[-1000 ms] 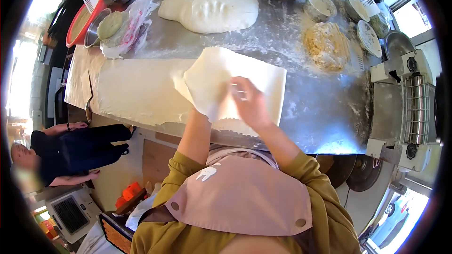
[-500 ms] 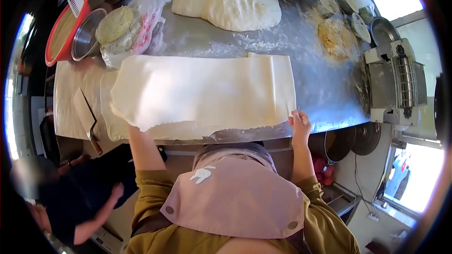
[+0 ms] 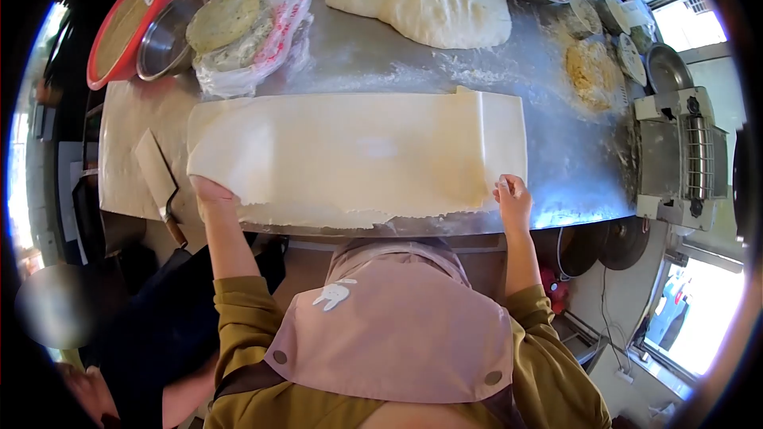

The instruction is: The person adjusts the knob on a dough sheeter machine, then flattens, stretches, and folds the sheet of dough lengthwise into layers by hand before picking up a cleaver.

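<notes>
A wide, pale dough sheet lies along the front of the metal table, with a folded seam near its right end. Its front edge is ragged. My left hand is at the sheet's front left corner and holds it from below, the fingers hidden under the dough. At the right end my right hand is closed in a pinch on the sheet's front part. A cleaver with a wooden handle rests left of my left hand, its handle over the table edge.
Behind the sheet sits a large dough mass. At the back left are a red basin, a steel bowl and plastic-wrapped dough. A yellowish crumbly heap and a roller machine stand right. A co-worker is at lower left.
The view has shifted, so the table things appear farther right. My left hand has moved left and outward with the sheet's left end, which lies flatter. The co-worker has changed posture.
</notes>
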`<action>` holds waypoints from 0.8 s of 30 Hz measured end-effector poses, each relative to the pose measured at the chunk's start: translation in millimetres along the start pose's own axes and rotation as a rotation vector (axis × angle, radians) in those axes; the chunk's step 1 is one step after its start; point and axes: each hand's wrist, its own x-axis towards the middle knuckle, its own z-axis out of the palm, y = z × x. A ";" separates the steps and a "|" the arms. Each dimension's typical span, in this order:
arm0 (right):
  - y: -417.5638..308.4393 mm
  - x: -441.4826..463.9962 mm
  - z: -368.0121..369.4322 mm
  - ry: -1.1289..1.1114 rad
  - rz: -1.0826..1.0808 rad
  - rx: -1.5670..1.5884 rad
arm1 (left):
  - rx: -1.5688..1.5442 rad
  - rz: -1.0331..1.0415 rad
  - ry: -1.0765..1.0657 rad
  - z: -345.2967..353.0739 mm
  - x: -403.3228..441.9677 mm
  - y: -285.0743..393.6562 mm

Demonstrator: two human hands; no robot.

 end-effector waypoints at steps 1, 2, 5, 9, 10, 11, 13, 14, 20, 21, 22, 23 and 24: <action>1.3 -2.2 2.0 -0.077 0.011 0.049 | -0.024 0.018 -0.016 5.5 -4.1 2.2; 0.9 -7.0 3.7 -0.198 0.057 -0.012 | -0.049 0.036 -0.033 10.2 -8.2 4.3; -19.3 -30.6 14.3 -0.556 0.236 -0.030 | -0.172 0.065 -0.204 50.1 -21.2 10.7; -34.0 -57.6 49.5 -0.982 0.205 -0.051 | -0.117 0.176 -0.257 108.7 -32.1 29.3; -47.9 -64.3 63.3 -1.082 0.171 -0.063 | -0.058 0.205 -0.247 116.6 -34.7 35.1; -57.6 -71.9 76.5 -1.176 0.136 -0.078 | -0.006 0.231 -0.238 124.3 -37.2 39.5; -58.7 -82.0 114.2 -1.341 -0.191 -0.186 | 0.060 0.289 -0.187 160.9 -44.5 47.3; -82.5 -92.2 129.2 -1.396 -0.124 -0.185 | 0.080 0.312 -0.142 191.5 -52.2 50.5; -86.5 -134.6 244.2 -1.443 -0.007 0.140 | 0.357 0.512 -0.133 216.4 -63.2 114.6; -73.7 -132.0 260.4 -1.364 0.081 0.252 | 0.419 0.548 -0.128 214.6 -63.5 124.6; -61.3 -129.7 276.2 -1.280 0.159 0.368 | 0.476 0.579 -0.118 212.4 -61.7 137.5; -53.7 -123.9 289.0 -1.196 0.229 0.481 | 0.546 0.621 -0.104 209.0 -62.1 150.9; -49.3 -115.1 292.5 -1.101 0.278 0.589 | 0.605 0.647 -0.095 206.0 -59.4 164.2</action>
